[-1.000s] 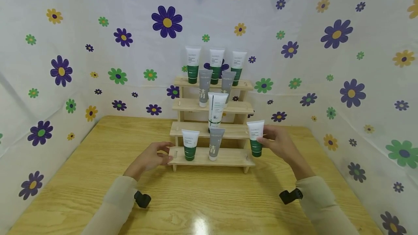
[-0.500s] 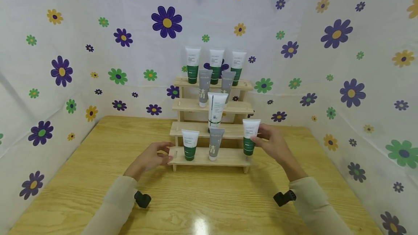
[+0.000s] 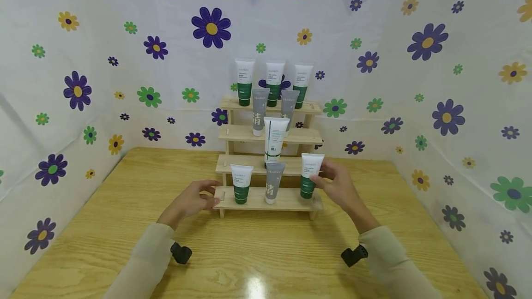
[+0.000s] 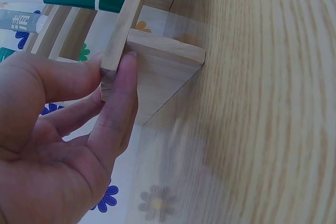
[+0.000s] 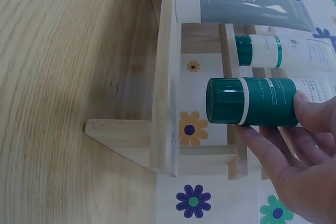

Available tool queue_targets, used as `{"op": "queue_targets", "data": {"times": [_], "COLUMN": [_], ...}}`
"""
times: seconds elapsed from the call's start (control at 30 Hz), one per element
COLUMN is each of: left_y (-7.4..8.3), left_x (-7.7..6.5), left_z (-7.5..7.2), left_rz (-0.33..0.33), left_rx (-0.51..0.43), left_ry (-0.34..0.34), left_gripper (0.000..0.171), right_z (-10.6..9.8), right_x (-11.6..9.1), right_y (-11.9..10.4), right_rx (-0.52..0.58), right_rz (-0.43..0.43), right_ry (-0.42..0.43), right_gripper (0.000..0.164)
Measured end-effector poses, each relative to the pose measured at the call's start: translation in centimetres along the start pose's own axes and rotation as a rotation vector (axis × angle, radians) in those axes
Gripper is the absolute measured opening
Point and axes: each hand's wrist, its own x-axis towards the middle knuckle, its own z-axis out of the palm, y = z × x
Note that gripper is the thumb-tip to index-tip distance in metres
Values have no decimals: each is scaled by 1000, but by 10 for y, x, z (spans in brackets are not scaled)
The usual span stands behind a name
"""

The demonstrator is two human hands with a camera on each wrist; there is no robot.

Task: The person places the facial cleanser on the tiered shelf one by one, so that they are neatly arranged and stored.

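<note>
A green-and-white squeeze tube (image 3: 311,174) is held upright in my right hand (image 3: 338,186), between thumb and fingers. In the right wrist view, a gap shows between its green cap (image 5: 226,100) and the bottom board (image 5: 168,93) of the wooden tiered stand. My left hand (image 3: 193,201) pinches the left end of that board, its thumb on top and fingers beneath, as the left wrist view shows. On this lowest step stand another green-and-white tube (image 3: 241,183) at the left and a grey tube (image 3: 275,182) near the middle.
Behind, a white tube (image 3: 275,138) stands on the second step, grey tubes (image 3: 259,111) on the third, and three green-and-white tubes (image 3: 244,82) on top. The stand rests on a wood-grain table (image 3: 257,248). A flower-print cloth (image 3: 166,82) hangs around three sides.
My right hand has carried the green-and-white tube leftward, from beyond the stand's right end to over the right part of the lowest step. The left hand has stayed put.
</note>
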Motion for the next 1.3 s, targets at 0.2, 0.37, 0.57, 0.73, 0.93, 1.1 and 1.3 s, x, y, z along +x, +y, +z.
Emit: {"op": "queue_targets", "data": {"times": [0.2, 0.37, 0.57, 0.73, 0.93, 1.1, 1.3], "left_y": [2, 2, 1, 0, -2, -3, -2], "left_x": [-2, -2, -2, 1, 2, 3, 2], "left_z": [0, 0, 0, 0, -1, -1, -1], "left_rz": [24, 25, 13, -4, -6, -7, -11], "left_rx": [-2, 2, -9, -10, -13, -12, 0], "left_ry": [-10, -7, -3, 5, 6, 8, 5], "left_gripper": [55, 54, 55, 54, 53, 53, 53], "right_z": [6, 12, 19, 23, 26, 28, 29], "right_x": [-1, -1, -1, 0, -2, -3, -4], "right_y": [0, 3, 6, 9, 10, 8, 8], "right_rx": [38, 35, 38, 36, 49, 47, 28], "right_rz": [-18, -37, -70, -72, -59, -42, -42], "right_ry": [10, 14, 10, 2, -17, -22, -20], "right_gripper": [39, 38, 36, 36, 36, 36, 35]}}
